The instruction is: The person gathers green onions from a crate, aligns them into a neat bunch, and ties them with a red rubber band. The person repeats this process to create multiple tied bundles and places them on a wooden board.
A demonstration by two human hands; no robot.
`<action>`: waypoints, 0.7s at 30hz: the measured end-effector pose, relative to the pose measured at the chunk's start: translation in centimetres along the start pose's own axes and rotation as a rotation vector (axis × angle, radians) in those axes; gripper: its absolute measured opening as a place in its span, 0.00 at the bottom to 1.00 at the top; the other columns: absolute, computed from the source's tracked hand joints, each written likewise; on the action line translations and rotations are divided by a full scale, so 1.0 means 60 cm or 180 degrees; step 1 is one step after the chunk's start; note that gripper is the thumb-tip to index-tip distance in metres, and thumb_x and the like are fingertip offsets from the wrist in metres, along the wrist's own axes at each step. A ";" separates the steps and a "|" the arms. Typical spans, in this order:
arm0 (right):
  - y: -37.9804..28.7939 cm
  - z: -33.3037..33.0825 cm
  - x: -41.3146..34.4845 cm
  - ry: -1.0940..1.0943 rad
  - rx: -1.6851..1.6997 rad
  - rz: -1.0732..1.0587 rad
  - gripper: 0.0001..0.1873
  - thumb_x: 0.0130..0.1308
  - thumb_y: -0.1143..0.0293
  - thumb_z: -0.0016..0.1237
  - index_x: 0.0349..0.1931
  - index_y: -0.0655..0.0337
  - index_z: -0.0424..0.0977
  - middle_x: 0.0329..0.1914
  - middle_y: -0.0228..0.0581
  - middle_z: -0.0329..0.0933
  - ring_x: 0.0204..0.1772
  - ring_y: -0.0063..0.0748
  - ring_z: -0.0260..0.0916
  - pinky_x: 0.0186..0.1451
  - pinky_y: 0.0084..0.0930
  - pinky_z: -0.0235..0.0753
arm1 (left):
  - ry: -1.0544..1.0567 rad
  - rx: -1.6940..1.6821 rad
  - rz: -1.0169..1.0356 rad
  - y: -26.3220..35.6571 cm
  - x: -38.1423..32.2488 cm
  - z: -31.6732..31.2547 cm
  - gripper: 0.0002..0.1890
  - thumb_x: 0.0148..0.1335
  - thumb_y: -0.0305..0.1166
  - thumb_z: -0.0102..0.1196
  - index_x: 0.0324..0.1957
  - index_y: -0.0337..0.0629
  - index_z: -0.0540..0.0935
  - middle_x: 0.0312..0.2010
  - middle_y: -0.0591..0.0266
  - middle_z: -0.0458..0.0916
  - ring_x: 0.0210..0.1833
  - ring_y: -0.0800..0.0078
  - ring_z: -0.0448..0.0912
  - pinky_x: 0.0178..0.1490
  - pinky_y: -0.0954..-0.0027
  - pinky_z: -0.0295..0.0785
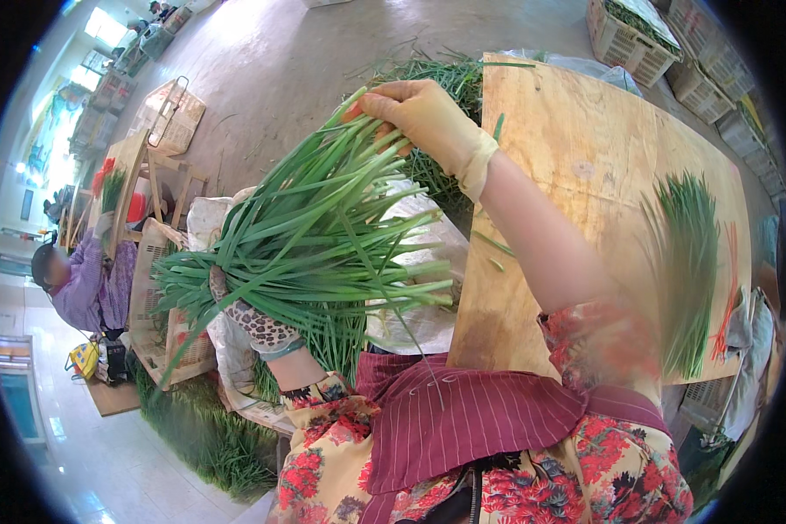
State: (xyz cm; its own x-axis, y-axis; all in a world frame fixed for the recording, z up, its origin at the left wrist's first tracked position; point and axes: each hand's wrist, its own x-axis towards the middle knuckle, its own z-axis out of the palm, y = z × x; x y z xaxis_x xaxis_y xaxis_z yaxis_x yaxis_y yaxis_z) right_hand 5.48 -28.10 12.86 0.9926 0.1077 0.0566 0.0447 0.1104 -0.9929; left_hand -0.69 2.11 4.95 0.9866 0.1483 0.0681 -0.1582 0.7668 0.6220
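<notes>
My left hand (249,308), in a leopard-print glove, is closed around a large bunch of long green leafy stalks (314,242), probably garlic chives. The stalks fan out to the right, their pale ends uneven. My right hand (426,121), in a cream rubber glove with orange fingertips, pinches stalk ends at the top of the same bunch. A second pile of the greens (691,275) lies on the plywood table (563,164) to the right, partly blurred. Beside it lie thin red ties (728,295).
Loose greens (445,78) lie on the floor beyond the table's left edge. Plastic crates (632,39) stand at the upper right, another crate (170,118) at the upper left. A co-worker in purple (92,288) sits at the left by a wooden board. More greens (203,439) lie at the lower left.
</notes>
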 end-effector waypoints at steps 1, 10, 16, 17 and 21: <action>0.000 -0.005 -0.005 0.0106 0.0134 -0.0041 0.14 0.67 0.60 0.48 0.40 0.60 0.81 0.26 0.28 0.77 0.26 0.13 0.67 0.28 0.13 0.67 | 0.0058 -0.0025 -0.0039 0.001 -0.002 0.005 0.27 0.63 0.48 0.46 0.58 0.40 0.72 0.58 0.47 0.72 0.56 0.50 0.74 0.59 0.44 0.69; 0.028 -0.093 -0.095 -0.0512 -0.0785 -0.0370 0.15 0.64 0.62 0.53 0.45 0.64 0.79 0.39 0.38 0.80 0.41 0.27 0.76 0.47 0.21 0.74 | 0.0454 -0.0127 -0.0003 -0.004 -0.006 0.015 0.26 0.63 0.48 0.47 0.57 0.40 0.72 0.55 0.48 0.74 0.54 0.52 0.74 0.58 0.46 0.70; 0.066 -0.031 -0.084 -0.1133 -0.1073 -0.1103 0.19 0.58 0.70 0.57 0.50 0.63 0.77 0.51 0.39 0.77 0.54 0.29 0.72 0.58 0.26 0.70 | 0.0488 -0.0297 0.0022 -0.010 0.001 0.009 0.24 0.65 0.47 0.45 0.55 0.41 0.74 0.52 0.49 0.76 0.53 0.53 0.76 0.57 0.47 0.72; 0.066 -0.019 -0.085 -0.1043 -0.0596 -0.0773 0.18 0.58 0.71 0.57 0.49 0.64 0.77 0.49 0.38 0.78 0.52 0.27 0.73 0.57 0.25 0.71 | 0.0498 -0.0304 -0.0021 -0.010 0.003 0.005 0.24 0.65 0.47 0.44 0.55 0.41 0.74 0.52 0.49 0.76 0.52 0.53 0.76 0.57 0.47 0.72; 0.068 -0.009 -0.099 -0.0346 -0.0036 -0.0368 0.11 0.66 0.71 0.49 0.43 0.67 0.78 0.41 0.36 0.81 0.46 0.25 0.75 0.55 0.23 0.72 | 0.0549 -0.0440 0.0022 -0.007 0.006 -0.017 0.23 0.65 0.46 0.45 0.54 0.40 0.75 0.52 0.49 0.77 0.52 0.52 0.76 0.58 0.47 0.71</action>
State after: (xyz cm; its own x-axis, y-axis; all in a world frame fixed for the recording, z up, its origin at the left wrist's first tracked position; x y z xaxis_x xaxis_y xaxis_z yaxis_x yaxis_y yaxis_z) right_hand -0.17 -28.85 8.39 0.9627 0.2012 0.1811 0.1599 0.1172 -0.9801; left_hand -0.31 2.50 3.93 0.9659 0.2494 -0.0698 -0.1806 0.8419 0.5084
